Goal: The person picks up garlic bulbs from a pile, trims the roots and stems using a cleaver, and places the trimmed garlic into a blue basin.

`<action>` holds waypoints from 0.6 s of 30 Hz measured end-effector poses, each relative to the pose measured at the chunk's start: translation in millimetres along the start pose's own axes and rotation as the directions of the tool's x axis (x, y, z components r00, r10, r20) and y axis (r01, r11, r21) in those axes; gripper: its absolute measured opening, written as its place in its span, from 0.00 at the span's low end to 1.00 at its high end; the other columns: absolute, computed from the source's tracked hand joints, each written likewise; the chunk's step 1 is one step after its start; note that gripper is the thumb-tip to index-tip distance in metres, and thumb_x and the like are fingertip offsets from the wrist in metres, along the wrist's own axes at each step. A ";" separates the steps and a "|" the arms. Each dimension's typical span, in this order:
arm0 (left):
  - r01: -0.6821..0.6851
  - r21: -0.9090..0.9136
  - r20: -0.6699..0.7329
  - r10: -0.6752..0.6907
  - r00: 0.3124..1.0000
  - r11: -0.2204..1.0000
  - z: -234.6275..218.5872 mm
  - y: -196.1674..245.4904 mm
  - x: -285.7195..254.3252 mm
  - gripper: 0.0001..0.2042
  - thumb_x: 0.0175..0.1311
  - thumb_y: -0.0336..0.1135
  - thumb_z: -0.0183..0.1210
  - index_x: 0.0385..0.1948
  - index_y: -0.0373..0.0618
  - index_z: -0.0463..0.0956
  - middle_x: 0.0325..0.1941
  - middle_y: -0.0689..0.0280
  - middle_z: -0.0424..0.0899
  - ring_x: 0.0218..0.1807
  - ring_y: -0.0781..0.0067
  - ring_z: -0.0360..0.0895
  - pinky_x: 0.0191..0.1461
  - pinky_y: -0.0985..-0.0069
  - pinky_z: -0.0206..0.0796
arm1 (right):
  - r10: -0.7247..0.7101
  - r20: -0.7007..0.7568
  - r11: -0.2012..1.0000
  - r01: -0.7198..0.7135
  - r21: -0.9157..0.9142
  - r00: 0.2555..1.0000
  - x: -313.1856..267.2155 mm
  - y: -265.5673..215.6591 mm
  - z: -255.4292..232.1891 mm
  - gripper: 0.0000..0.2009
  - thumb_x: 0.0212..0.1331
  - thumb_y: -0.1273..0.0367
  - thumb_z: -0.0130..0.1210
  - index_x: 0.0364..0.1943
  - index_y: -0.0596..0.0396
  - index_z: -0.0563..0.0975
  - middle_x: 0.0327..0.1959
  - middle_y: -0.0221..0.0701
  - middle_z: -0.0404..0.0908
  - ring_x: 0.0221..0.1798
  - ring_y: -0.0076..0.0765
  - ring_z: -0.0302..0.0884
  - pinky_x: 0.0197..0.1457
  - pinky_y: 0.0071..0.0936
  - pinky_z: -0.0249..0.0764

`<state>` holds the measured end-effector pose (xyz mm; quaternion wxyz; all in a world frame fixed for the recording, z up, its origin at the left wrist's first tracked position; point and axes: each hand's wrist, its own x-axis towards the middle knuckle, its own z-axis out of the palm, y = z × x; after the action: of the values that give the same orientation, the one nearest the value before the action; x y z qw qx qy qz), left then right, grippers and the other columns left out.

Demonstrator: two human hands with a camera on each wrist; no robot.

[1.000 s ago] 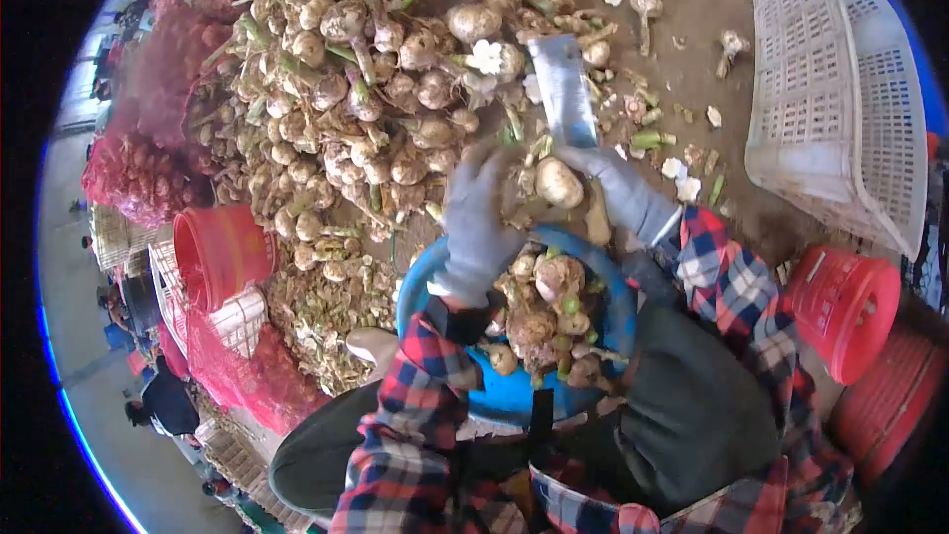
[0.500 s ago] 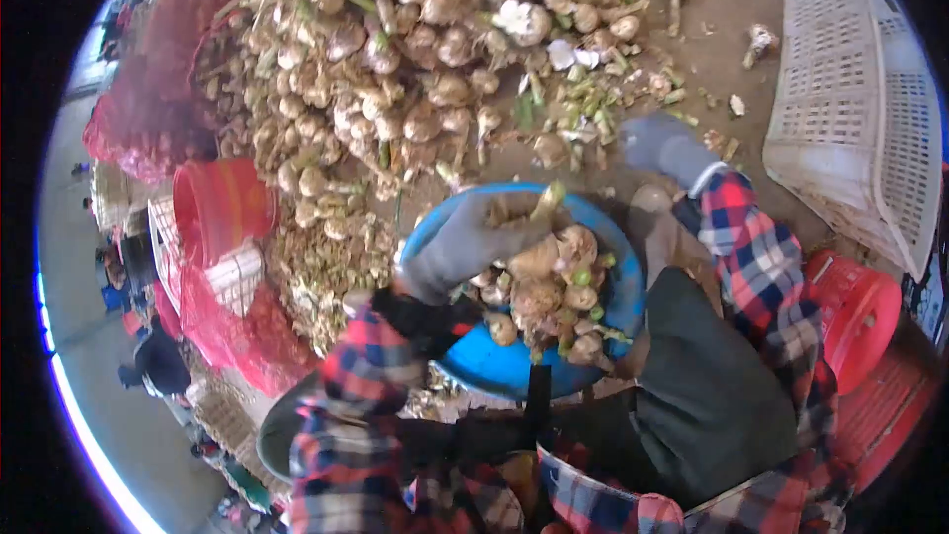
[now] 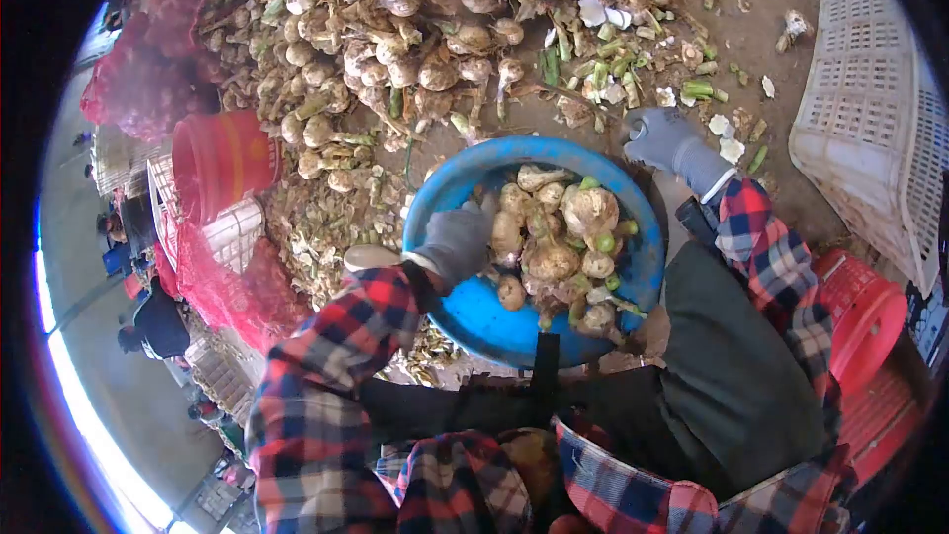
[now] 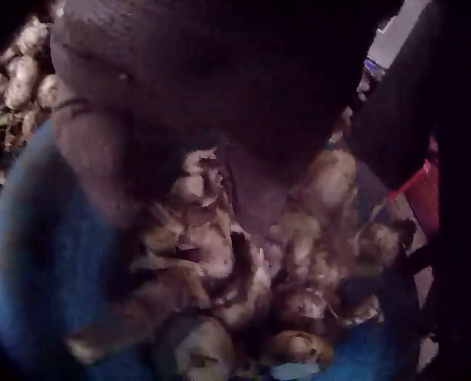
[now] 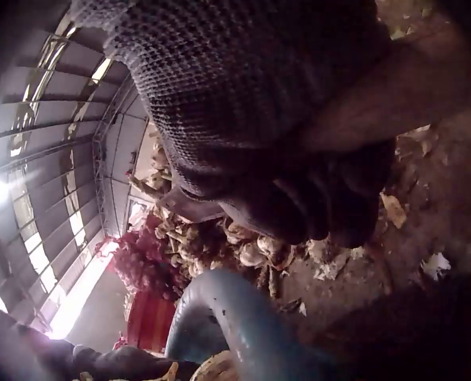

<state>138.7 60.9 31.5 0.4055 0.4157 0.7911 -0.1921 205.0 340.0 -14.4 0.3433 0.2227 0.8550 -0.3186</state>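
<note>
At the far left of the head view, a pink mesh sack (image 3: pixel 237 292) slumps below a red bucket (image 3: pixel 222 168). To the right of the bucket, a broad heap of garlic (image 3: pixel 425 49), stems and roots attached, spreads across the ground.

Next, just below the heap, comes a person's gloved left hand (image 3: pixel 458 240), reaching from a plaid sleeve (image 3: pixel 341 336) over the left side of a blue basin (image 3: pixel 474 321). A pile of garlic bulbs (image 3: pixel 554 257) fills the middle of the basin, just beyond the fingers on their right. The left wrist view shows bulbs directly below that hand, but it is too dark to tell how far the fingers are spread or whether they have hold of one.

Right of the basin, outside its rim, the gloved right hand (image 3: pixel 667 143) is low near the ground, well apart from the bulbs in the basin. In the right wrist view its fingers are curled closed around a brown handle (image 5: pixel 398 107). Cut green stems (image 3: pixel 618 64) and pale scraps (image 3: pixel 730 143) lie near it. Farthest right stand a white slatted crate (image 3: pixel 865 109) and, below it, a second red bucket (image 3: pixel 860 321).
</note>
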 end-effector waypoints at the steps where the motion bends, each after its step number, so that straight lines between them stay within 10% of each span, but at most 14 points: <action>1: 0.020 -0.012 -0.020 -0.020 1.000 1.000 5.8 3.3 4.4 0.35 0.41 0.41 0.57 0.53 0.39 0.51 0.42 0.53 0.69 0.41 0.57 0.71 0.41 0.65 0.64 | 0.000 -0.004 1.000 0.000 -0.002 1.000 0.3 0.3 0.3 0.22 0.37 0.58 0.49 0.43 0.42 0.71 0.34 0.34 0.76 0.39 0.38 0.73 0.45 0.29 0.68; 7: 0.021 -0.219 -0.245 -0.076 0.967 0.976 15.7 1.6 10.2 0.37 0.34 0.37 0.60 0.52 0.44 0.53 0.42 0.52 0.67 0.42 0.53 0.69 0.42 0.64 0.63 | -0.021 0.001 1.000 0.021 0.019 1.000 2.2 3.2 1.9 0.20 0.35 0.60 0.50 0.39 0.47 0.73 0.35 0.36 0.76 0.38 0.38 0.73 0.45 0.30 0.68; 13: 0.113 -0.329 0.223 -0.039 0.974 0.938 -7.6 -11.4 -10.0 0.36 0.32 0.38 0.63 0.50 0.45 0.58 0.42 0.54 0.70 0.46 0.54 0.68 0.46 0.66 0.63 | -0.092 -0.112 0.991 0.080 -0.106 0.990 -4.3 14.3 5.2 0.20 0.35 0.60 0.50 0.39 0.47 0.73 0.34 0.37 0.76 0.38 0.40 0.73 0.44 0.31 0.68; 15: 0.029 -0.339 0.075 -0.004 0.997 0.940 10.5 -23.1 -17.7 0.31 0.33 0.38 0.63 0.46 0.45 0.63 0.38 0.58 0.73 0.42 0.57 0.71 0.46 0.69 0.63 | -0.038 -0.114 0.999 0.036 -0.023 0.993 -8.9 13.5 4.0 0.20 0.37 0.59 0.49 0.39 0.47 0.73 0.34 0.37 0.76 0.38 0.41 0.73 0.44 0.32 0.68; 18: 0.045 -0.813 0.173 0.168 0.971 0.580 5.0 -36.7 -25.3 0.14 0.47 0.40 0.56 0.32 0.42 0.72 0.31 0.65 0.74 0.38 0.71 0.70 0.43 0.75 0.63 | -0.064 -0.086 0.997 0.061 -0.038 0.994 -14.5 6.9 -2.1 0.18 0.40 0.59 0.47 0.39 0.47 0.73 0.34 0.38 0.75 0.37 0.42 0.73 0.44 0.33 0.68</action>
<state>119.5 23.6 47.6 0.6460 0.1862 0.7232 0.1580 217.9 343.9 -5.3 0.2994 0.2032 0.8813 -0.3039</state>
